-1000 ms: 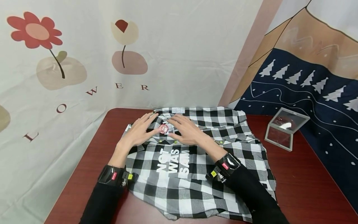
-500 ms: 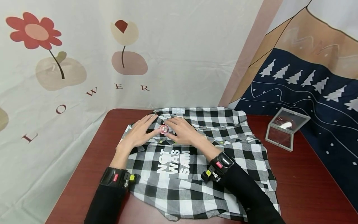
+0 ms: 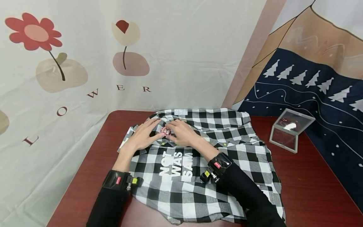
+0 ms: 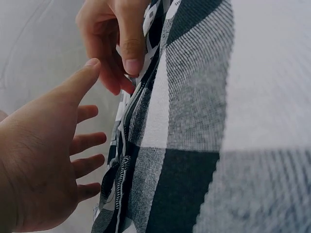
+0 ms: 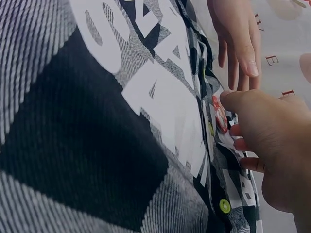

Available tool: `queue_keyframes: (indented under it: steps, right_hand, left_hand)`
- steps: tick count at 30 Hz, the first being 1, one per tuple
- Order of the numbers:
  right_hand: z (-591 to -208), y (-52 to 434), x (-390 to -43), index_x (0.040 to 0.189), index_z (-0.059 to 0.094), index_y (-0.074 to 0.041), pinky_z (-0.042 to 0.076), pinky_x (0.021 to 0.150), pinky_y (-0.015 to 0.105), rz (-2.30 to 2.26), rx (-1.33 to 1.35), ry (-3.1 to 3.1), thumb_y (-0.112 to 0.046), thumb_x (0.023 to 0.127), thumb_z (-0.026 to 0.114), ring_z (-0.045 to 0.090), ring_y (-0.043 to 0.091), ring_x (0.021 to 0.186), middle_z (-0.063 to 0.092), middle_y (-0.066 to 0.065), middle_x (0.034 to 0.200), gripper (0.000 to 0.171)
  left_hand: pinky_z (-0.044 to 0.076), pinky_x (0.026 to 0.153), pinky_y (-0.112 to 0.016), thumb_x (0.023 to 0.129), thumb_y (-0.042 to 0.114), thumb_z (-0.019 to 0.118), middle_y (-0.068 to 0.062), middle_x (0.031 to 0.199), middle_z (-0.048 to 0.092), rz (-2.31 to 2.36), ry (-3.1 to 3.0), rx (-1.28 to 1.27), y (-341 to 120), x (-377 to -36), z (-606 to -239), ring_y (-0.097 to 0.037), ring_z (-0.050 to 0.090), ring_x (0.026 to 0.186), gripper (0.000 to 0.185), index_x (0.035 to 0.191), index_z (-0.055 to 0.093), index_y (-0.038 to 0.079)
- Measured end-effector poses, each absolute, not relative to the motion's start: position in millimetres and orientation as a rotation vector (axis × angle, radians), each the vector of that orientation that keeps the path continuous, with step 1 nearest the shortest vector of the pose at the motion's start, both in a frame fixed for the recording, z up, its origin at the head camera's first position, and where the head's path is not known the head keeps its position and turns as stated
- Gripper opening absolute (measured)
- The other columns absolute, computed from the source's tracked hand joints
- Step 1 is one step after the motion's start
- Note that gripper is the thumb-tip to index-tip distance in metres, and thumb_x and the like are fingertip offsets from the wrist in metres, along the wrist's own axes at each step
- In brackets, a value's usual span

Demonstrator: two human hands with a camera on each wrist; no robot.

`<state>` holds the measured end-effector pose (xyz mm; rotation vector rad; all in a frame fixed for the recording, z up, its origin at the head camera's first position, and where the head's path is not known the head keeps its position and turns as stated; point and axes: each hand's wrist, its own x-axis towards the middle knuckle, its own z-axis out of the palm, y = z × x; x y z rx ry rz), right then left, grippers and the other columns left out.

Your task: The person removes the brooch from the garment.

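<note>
A black, white and grey checked shirt (image 3: 204,192) with white printed letters lies spread on the table. On its upper part sits a small round red-and-white badge (image 3: 165,131), between both hands. My left hand (image 3: 141,135) rests over the shirt's left side, fingers spread, its thumb reaching toward the badge. My right hand (image 3: 183,133) lies on the other side of the badge, its fingers slightly bent and thumb near the badge's lower edge. In the right wrist view the badge (image 5: 220,114) lies on the cloth just beyond the right fingertips. Neither hand plainly grips anything.
An open, hinged case with clear panels (image 3: 292,130) lies at the right of the red-brown table (image 3: 317,183). A flower-printed curtain (image 3: 184,53) hangs behind the table. A dark blue cloth with white trees (image 3: 297,78) hangs at the right.
My right hand has moved left toward the badge, its forearm shifting left too. The left hand has drawn slightly closer to the badge. The shirt is nearly unchanged.
</note>
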<state>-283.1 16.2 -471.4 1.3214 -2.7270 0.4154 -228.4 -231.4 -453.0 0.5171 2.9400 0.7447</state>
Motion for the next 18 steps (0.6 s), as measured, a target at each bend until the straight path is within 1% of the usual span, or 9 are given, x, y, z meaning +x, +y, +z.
queue_keyframes:
  steps: [1, 5, 7, 8, 12, 13, 14, 15, 18]
  right_hand:
    - [-479, 16, -289, 0.156, 0.065, -0.004, 0.050, 0.129, 0.054, 0.412, 1.334, -2.709, -0.040, 0.111, 0.072, 0.064, 0.037, 0.147, 0.068, 0.018, 0.158, 0.058]
    - [-483, 13, -292, 0.153, 0.067, -0.004, 0.054, 0.124, 0.056, 0.385, 1.342, -2.694, -0.040, 0.112, 0.072, 0.066, 0.039, 0.144, 0.070, 0.019, 0.155, 0.055]
    - [-485, 12, -294, 0.152, 0.068, -0.003, 0.055, 0.123, 0.056, 0.401, 1.343, -2.689, -0.040, 0.112, 0.072, 0.067, 0.039, 0.142, 0.070, 0.020, 0.154, 0.055]
    - [-481, 10, -290, 0.150, 0.069, -0.001, 0.055, 0.121, 0.058, 0.416, 1.336, -2.702, -0.036, 0.110, 0.074, 0.067, 0.041, 0.141, 0.070, 0.022, 0.153, 0.053]
    - [-502, 8, -305, 0.148, 0.071, -0.003, 0.057, 0.117, 0.055, 0.474, 1.322, -2.679, -0.038, 0.109, 0.075, 0.067, 0.039, 0.137, 0.071, 0.020, 0.152, 0.053]
    - [-506, 7, -307, 0.148, 0.071, -0.003, 0.056, 0.118, 0.056, 0.508, 1.315, -2.679, -0.038, 0.109, 0.076, 0.067, 0.040, 0.137, 0.071, 0.020, 0.152, 0.053]
    - [-512, 7, -312, 0.147, 0.072, -0.004, 0.057, 0.117, 0.053, 0.487, 1.316, -2.663, -0.042, 0.109, 0.075, 0.067, 0.037, 0.135, 0.072, 0.018, 0.151, 0.054]
    - [-512, 7, -312, 0.146, 0.072, -0.004, 0.057, 0.116, 0.053, 0.482, 1.314, -2.660, -0.041, 0.109, 0.075, 0.068, 0.037, 0.134, 0.073, 0.018, 0.149, 0.053]
    - [-497, 5, -302, 0.142, 0.074, -0.004, 0.058, 0.116, 0.054, 0.433, 1.311, -2.664, -0.039, 0.108, 0.078, 0.070, 0.036, 0.132, 0.075, 0.017, 0.145, 0.049]
  left_hand:
    - [0.019, 0.137, -0.081, 0.115, 0.053, 0.062, -0.025, 0.186, 0.027, 0.742, 2.936, 0.517, -232, -228, -453, -0.057, 0.022, 0.172, 0.080, 0.179, 0.033, 0.013]
    - [0.022, 0.135, -0.082, 0.113, 0.060, 0.062, -0.026, 0.185, 0.028, 0.745, 2.917, 0.524, -234, -229, -456, -0.058, 0.025, 0.171, 0.085, 0.178, 0.036, 0.013]
    - [0.024, 0.133, -0.083, 0.110, 0.068, 0.062, -0.026, 0.185, 0.030, 0.769, 2.907, 0.526, -237, -231, -461, -0.058, 0.028, 0.170, 0.090, 0.178, 0.037, 0.015]
    - [0.024, 0.133, -0.083, 0.108, 0.072, 0.062, -0.025, 0.185, 0.031, 0.785, 2.903, 0.528, -239, -233, -465, -0.057, 0.029, 0.170, 0.092, 0.177, 0.039, 0.015]
    - [0.020, 0.136, -0.081, 0.103, 0.083, 0.059, -0.023, 0.185, 0.032, 0.826, 2.887, 0.534, -245, -239, -480, -0.051, 0.029, 0.172, 0.101, 0.177, 0.040, 0.018]
    - [0.018, 0.137, -0.080, 0.102, 0.083, 0.060, -0.022, 0.185, 0.031, 0.839, 2.880, 0.536, -247, -240, -484, -0.049, 0.028, 0.173, 0.101, 0.177, 0.040, 0.018]
    - [0.018, 0.137, -0.080, 0.102, 0.083, 0.061, -0.024, 0.185, 0.032, 0.825, 2.885, 0.550, -248, -241, -486, -0.050, 0.029, 0.172, 0.102, 0.177, 0.040, 0.017]
    - [0.017, 0.137, -0.080, 0.103, 0.082, 0.062, -0.025, 0.185, 0.032, 0.822, 2.882, 0.554, -248, -240, -485, -0.050, 0.028, 0.172, 0.101, 0.177, 0.040, 0.016]
    - [0.018, 0.136, -0.081, 0.105, 0.072, 0.067, -0.028, 0.183, 0.032, 0.768, 2.885, 0.573, -245, -235, -476, -0.053, 0.029, 0.171, 0.096, 0.176, 0.042, 0.012]
